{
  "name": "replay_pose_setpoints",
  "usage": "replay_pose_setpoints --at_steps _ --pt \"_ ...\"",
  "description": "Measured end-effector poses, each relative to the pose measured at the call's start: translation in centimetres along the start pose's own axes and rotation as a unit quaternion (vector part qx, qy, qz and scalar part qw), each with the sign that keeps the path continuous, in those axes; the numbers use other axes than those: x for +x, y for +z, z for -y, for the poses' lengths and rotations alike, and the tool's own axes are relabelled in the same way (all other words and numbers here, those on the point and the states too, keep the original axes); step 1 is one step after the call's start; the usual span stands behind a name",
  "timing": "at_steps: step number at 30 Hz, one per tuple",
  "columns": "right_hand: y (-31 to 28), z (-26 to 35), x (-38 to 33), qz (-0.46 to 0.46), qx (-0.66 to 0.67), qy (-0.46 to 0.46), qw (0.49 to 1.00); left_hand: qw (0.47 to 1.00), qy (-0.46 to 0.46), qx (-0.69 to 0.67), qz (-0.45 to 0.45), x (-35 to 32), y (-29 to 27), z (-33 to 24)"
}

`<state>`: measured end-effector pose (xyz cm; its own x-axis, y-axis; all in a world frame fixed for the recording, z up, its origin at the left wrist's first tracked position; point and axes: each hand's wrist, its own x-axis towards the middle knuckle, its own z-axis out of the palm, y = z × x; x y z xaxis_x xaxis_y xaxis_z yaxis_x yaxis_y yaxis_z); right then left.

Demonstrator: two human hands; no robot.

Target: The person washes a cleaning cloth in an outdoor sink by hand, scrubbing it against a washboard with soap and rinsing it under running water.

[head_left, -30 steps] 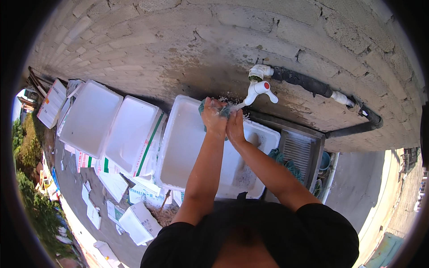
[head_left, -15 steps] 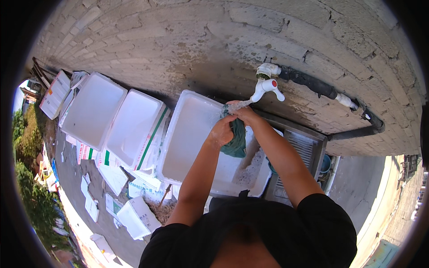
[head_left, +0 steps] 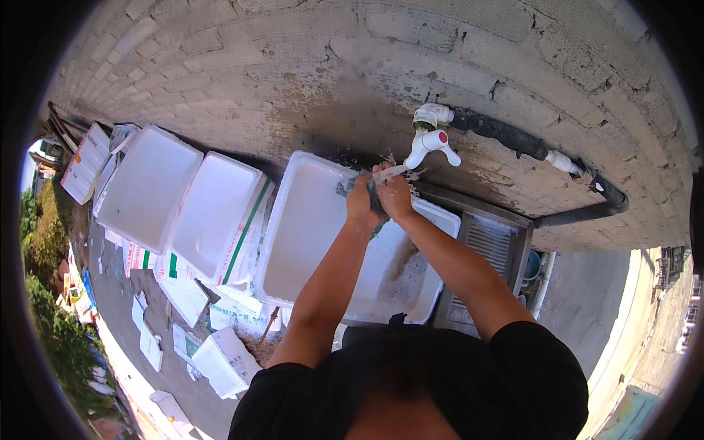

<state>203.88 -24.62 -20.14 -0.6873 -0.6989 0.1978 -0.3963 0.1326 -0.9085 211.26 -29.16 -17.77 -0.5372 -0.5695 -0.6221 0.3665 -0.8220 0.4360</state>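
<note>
Both of my hands are closed on a wet, dark green cloth (head_left: pixel 373 196) under running water. My left hand (head_left: pixel 358 202) grips its left side, and my right hand (head_left: pixel 395 195) squeezes it from the right, close beside. Most of the cloth is bunched up and hidden by the fingers; a little shows at the left and below. A white tap (head_left: pixel 427 144) with a red dot on its handle pours onto my right hand, and water sprays around it. Beneath them stands a large white foam box (head_left: pixel 308 227) with sudsy water and dark residue in its right part.
To the left stand two more white foam boxes (head_left: pixel 152 187) (head_left: pixel 214 213). Broken foam pieces (head_left: pixel 225 361) litter the ground. On the right is a metal sink with a ribbed drainboard (head_left: pixel 488 238). Black-wrapped pipe (head_left: pixel 499 133) runs along the block wall (head_left: pixel 308 66) behind the tap.
The cloth, which hung down toward me, is now bunched between my hands. My hands have come closer together, and the water splashes wider.
</note>
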Motion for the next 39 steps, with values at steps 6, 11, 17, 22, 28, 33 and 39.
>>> replay_pose_setpoints --at_steps 6,11,17,22,28,33,39 --pt "0.6 -4.5 2.6 -0.006 -0.228 -0.095 0.969 0.995 0.082 0.063 0.012 1.0 0.4 0.2" --pt "3.7 7.0 -4.2 0.078 -0.029 -0.061 0.995 0.994 -0.038 0.093 0.05 7.7 -8.9 -5.5" --pt "0.1 -2.1 2.6 0.234 0.373 0.373 0.817 0.953 0.081 0.287 0.056 -1.1 -0.8 -3.3" --pt "-0.6 -0.3 3.2 0.328 0.22 0.239 0.887 0.929 0.058 0.291 0.219 -2.4 -4.0 -2.1" --pt "0.8 2.7 -3.4 0.222 0.09 -0.049 0.97 0.98 -0.153 -0.113 0.062 2.7 -6.7 -4.1" --pt "0.0 9.0 -8.3 0.222 0.032 -0.124 0.967 0.959 -0.203 -0.161 0.117 6.2 -6.7 -3.6" --pt "0.1 3.8 -3.7 0.122 -0.177 -0.155 0.964 0.993 0.056 -0.032 0.094 2.1 -3.0 -2.4"
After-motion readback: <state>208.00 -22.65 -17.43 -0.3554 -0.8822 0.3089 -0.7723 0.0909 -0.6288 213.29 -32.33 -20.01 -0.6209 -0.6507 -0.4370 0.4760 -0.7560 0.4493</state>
